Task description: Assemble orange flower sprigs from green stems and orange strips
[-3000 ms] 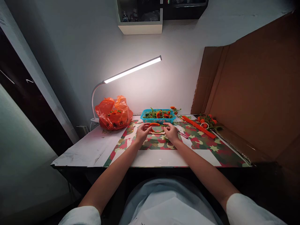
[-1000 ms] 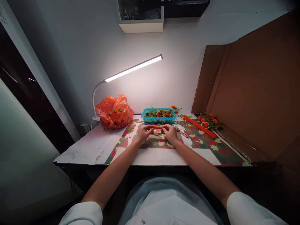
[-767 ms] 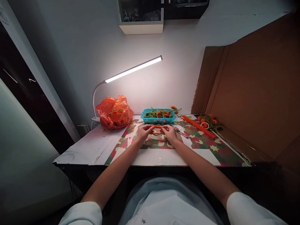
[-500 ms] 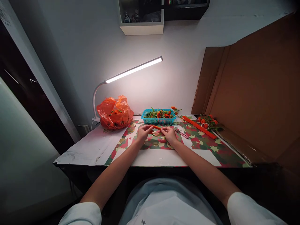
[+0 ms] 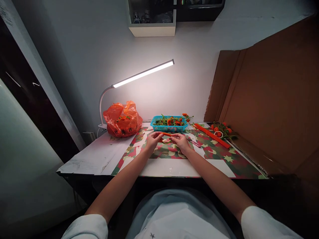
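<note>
Both of my hands work together over the patterned paper (image 5: 216, 156) on the desk. My left hand (image 5: 152, 140) pinches the left end of a short orange fuzzy stick (image 5: 165, 134). My right hand (image 5: 181, 142) pinches its right end, fingers closed. The stick is held just above the paper, in front of a blue basket (image 5: 169, 127) filled with orange flowers on green stems. A small pale ring-like thing lies under the hands, partly hidden.
An orange plastic bag (image 5: 122, 119) sits at the back left under a lit white desk lamp (image 5: 142, 73). Pink-handled scissors (image 5: 195, 143), long orange sticks (image 5: 211, 135) and more orange flowers (image 5: 221, 128) lie to the right. A large cardboard sheet (image 5: 269, 99) stands along the right side.
The hands have stayed in place, turning the orange stick slightly between the fingers. The view shifted a little.
</note>
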Tool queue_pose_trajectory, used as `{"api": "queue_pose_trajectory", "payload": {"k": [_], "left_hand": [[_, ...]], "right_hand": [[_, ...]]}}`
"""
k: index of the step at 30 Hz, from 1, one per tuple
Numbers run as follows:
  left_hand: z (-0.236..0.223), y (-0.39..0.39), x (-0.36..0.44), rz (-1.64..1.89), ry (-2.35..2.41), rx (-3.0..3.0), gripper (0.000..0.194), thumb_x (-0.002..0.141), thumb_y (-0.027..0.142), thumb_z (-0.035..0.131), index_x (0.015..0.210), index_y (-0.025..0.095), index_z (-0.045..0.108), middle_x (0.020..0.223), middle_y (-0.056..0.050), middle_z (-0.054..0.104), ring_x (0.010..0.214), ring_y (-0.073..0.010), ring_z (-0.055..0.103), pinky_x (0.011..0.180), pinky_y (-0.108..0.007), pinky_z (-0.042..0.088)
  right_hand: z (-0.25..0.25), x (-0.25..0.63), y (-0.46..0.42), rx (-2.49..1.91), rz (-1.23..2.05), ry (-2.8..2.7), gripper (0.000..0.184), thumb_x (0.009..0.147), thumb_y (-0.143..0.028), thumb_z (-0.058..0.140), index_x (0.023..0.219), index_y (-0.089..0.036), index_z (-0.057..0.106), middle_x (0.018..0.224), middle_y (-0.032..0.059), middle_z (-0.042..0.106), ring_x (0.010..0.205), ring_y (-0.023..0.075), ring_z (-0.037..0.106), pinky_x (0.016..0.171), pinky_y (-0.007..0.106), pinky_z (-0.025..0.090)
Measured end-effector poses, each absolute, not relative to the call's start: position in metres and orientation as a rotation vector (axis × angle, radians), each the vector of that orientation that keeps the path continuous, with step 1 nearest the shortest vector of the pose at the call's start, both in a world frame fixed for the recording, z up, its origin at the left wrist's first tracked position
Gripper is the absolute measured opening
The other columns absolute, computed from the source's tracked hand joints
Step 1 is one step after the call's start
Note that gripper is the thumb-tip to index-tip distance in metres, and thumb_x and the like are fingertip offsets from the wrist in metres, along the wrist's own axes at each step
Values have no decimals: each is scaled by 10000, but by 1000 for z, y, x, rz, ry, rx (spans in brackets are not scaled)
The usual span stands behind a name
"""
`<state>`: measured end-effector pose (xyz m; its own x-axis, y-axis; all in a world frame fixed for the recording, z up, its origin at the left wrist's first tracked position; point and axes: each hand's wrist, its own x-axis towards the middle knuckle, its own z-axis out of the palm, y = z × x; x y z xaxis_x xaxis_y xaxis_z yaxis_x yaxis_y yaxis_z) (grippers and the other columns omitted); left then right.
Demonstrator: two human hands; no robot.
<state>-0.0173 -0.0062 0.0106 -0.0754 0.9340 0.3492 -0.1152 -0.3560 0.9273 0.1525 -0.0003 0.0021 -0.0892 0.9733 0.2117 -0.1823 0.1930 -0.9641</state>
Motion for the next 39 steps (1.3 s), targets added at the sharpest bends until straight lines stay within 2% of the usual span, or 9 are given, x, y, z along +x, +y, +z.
{"api": "queue_pose_trajectory", "payload": {"k": [7,15,21,25,39], "left_hand": [[12,-9,-16,1573,977,1391,438,586,472,790,863,141,716,667,-15,677,518,-96,575,523,-225,491],[10,-10,-20,1484,979,1558,369,611,443,786,823,145,737,605,-21,667,481,-112,566,481,-238,466],[10,-10,-18,1475,984,1556,380,619,435,782,847,136,730,627,-26,671,493,-114,571,483,-240,473],[11,-11,-16,1549,974,1488,410,602,421,794,888,138,716,675,-20,678,534,-119,583,518,-258,510],[8,-6,-17,1489,973,1377,436,562,460,811,842,134,737,710,-43,692,557,-119,572,515,-246,482]], "right_hand": [[3,155,-1,-878,1151,-1254,315,528,-387,804,725,-177,675,729,43,728,698,190,688,690,315,561],[-2,157,6,-915,1107,-1365,322,530,-414,779,719,-167,698,699,57,726,651,190,669,572,277,504],[1,157,2,-896,1173,-1338,345,530,-400,801,753,-184,650,722,48,725,683,187,676,616,283,523],[0,157,2,-915,1158,-1326,366,521,-395,816,767,-191,637,691,30,709,620,168,654,575,277,524],[1,154,0,-1010,1191,-1267,251,521,-329,808,674,-184,672,635,20,696,538,141,618,494,251,485]]}}
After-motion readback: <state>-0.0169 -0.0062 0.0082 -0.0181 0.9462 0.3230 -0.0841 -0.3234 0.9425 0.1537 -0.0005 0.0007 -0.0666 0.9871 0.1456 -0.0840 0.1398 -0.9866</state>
